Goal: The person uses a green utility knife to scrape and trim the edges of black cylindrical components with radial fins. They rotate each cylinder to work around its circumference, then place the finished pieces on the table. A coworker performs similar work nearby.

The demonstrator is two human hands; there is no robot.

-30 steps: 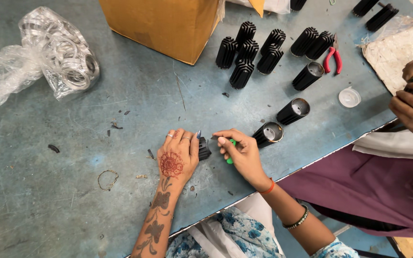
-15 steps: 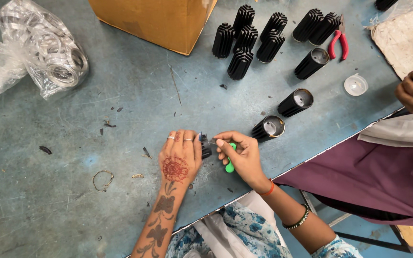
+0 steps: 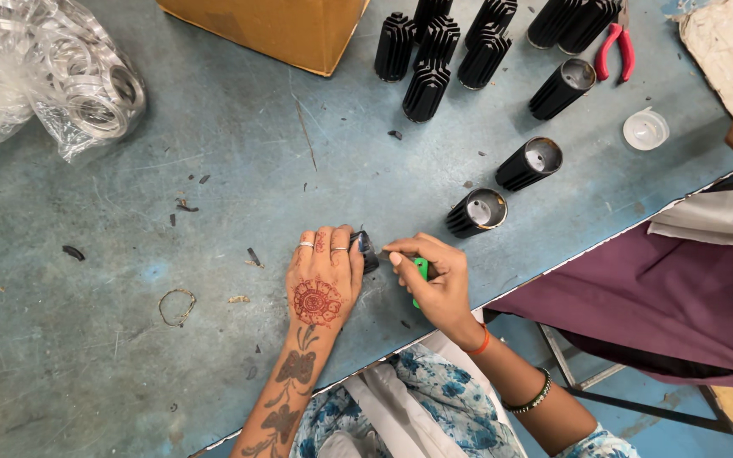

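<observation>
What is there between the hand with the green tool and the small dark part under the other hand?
Nothing visible. The right hand holds the green-handled tool right beside the small dark part, which the left hand presses against the blue table. The tool's tip is too small to see, so contact cannot be told.

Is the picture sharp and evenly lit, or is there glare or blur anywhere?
Head view: mostly sharp and softly lit; faint shadows under the left hand and right hand; bright glare on the clear plastic bag; the green tool and small dark part are largely hidden.
</observation>
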